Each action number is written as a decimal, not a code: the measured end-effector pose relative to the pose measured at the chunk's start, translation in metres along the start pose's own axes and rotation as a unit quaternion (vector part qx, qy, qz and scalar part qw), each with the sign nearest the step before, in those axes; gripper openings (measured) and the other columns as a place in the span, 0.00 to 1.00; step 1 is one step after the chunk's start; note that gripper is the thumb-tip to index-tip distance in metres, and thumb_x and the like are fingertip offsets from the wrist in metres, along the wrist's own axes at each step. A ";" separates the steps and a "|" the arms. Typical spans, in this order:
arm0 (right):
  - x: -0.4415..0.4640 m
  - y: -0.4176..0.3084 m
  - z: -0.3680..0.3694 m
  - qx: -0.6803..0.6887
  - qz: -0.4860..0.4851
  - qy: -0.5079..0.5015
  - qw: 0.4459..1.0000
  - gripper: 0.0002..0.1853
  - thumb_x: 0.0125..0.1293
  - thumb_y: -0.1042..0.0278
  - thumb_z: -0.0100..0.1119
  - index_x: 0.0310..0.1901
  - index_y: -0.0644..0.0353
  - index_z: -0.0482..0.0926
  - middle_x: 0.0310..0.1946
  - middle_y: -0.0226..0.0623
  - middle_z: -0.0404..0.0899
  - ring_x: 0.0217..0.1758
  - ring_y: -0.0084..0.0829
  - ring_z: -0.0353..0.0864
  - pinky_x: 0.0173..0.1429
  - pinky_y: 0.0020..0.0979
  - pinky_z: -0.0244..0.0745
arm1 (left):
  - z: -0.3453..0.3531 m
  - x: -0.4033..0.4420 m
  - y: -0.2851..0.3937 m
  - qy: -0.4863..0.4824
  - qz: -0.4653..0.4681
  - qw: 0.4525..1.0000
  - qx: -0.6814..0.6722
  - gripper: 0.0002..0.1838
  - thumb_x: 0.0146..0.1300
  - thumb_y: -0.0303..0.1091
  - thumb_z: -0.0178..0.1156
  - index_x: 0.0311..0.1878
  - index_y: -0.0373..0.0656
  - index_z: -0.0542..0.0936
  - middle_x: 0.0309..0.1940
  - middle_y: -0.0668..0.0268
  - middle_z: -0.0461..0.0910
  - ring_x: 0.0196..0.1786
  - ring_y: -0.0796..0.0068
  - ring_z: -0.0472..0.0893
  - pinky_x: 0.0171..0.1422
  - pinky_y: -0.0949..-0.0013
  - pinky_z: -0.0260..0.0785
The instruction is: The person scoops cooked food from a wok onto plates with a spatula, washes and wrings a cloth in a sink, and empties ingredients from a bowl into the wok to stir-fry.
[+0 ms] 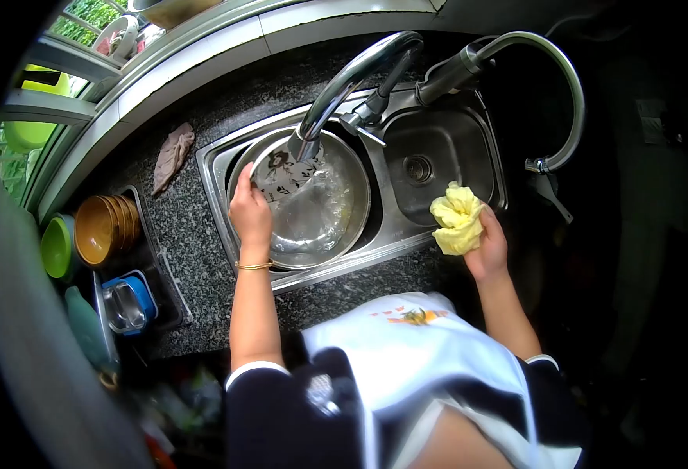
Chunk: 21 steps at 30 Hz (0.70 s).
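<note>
My left hand (251, 213) is closed on the rim of a patterned plate (285, 173), which is tilted inside a large round metal basin (357, 195). Clear water lies in the basin, in the left bowl of the steel sink (217, 168). Bunched in my right hand (489, 244) is a yellow cloth (456, 218), held over the front right edge of the sink. The chrome faucet (336, 90) arches over the basin, its spout just above the plate.
The right sink bowl (431, 144) shows its drain. A second curved tap (571, 78) stands behind it. A crumpled cloth (174, 156) lies on the granite counter (184, 227). At left are brown bowls (98, 230), a green bowl (57, 248) and a blue-edged container (127, 303).
</note>
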State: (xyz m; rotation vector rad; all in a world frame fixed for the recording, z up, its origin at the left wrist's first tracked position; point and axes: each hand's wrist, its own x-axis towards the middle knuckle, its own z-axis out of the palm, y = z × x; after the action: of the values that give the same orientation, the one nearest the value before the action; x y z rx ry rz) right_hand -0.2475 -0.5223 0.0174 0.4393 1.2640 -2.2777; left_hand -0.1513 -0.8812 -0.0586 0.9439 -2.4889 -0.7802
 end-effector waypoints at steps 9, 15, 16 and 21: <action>0.042 0.073 0.081 -0.077 0.166 -0.142 0.973 0.16 0.66 0.70 0.44 0.52 0.68 0.69 0.48 0.43 0.74 0.52 0.32 0.75 0.59 0.32 0.68 | -0.033 -0.008 -0.159 0.033 -0.142 0.961 -0.235 0.14 0.61 0.23 0.47 0.51 0.38 0.69 0.43 0.57 0.76 0.42 0.60 0.79 0.42 0.57 0.78; 0.115 0.157 0.115 -0.318 0.113 -0.251 0.907 0.20 0.59 0.79 0.43 0.55 0.66 0.70 0.51 0.39 0.73 0.52 0.29 0.75 0.57 0.29 0.69 | -0.038 -0.026 -0.105 0.180 -0.325 0.751 -0.546 0.14 0.64 0.33 0.55 0.47 0.34 0.70 0.37 0.60 0.73 0.39 0.66 0.76 0.49 0.64 0.75; 0.127 0.169 0.112 -0.402 0.041 -0.207 0.891 0.20 0.58 0.79 0.43 0.54 0.66 0.70 0.52 0.39 0.72 0.54 0.31 0.74 0.56 0.30 0.69 | -0.038 -0.033 -0.085 0.239 -0.377 0.641 -0.625 0.15 0.64 0.35 0.55 0.47 0.34 0.70 0.36 0.61 0.72 0.38 0.68 0.76 0.48 0.66 0.75; 0.148 0.193 0.099 -0.749 -0.180 -0.237 0.592 0.20 0.54 0.75 0.53 0.50 0.51 0.74 0.49 0.44 0.71 0.52 0.44 0.71 0.54 0.36 0.68 | 0.025 -0.051 -0.064 -0.046 -0.349 0.873 -0.338 0.14 0.63 0.30 0.55 0.50 0.34 0.74 0.38 0.65 0.77 0.38 0.78 0.77 0.43 0.77 0.70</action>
State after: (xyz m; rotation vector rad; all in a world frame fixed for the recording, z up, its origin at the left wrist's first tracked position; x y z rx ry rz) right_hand -0.2647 -0.7325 -0.1387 -1.0227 2.3994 -0.6325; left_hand -0.0966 -0.8770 -0.1239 1.5209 -1.6472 -1.7912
